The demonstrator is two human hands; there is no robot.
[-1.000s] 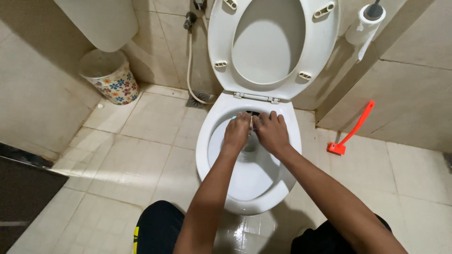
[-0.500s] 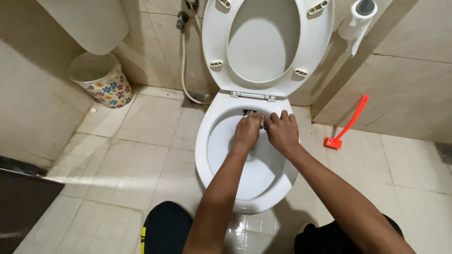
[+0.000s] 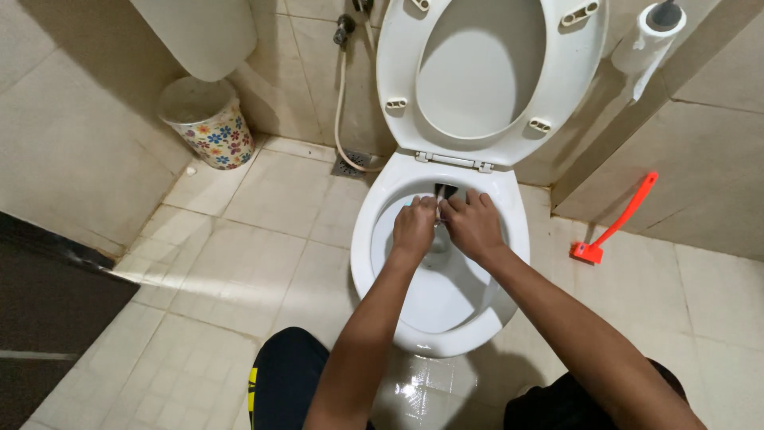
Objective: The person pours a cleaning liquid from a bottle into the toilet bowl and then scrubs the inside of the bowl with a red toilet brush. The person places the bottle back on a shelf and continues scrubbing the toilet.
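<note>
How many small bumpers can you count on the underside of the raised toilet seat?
4. One upper-left bumper and one upper-right bumper sit near the top of the raised seat; one lower-left bumper and one lower-right bumper sit near the hinge. None seems hidden.

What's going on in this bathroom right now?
A person is bent over a white toilet bowl, both bare hands down inside it near the back rim. The left hand and right hand are close together at a small dark object; what it is cannot be made out. The seat is raised. A flowered waste bin stands to the left, and an orange long-handled tool lies on the tiles to the right.
</note>
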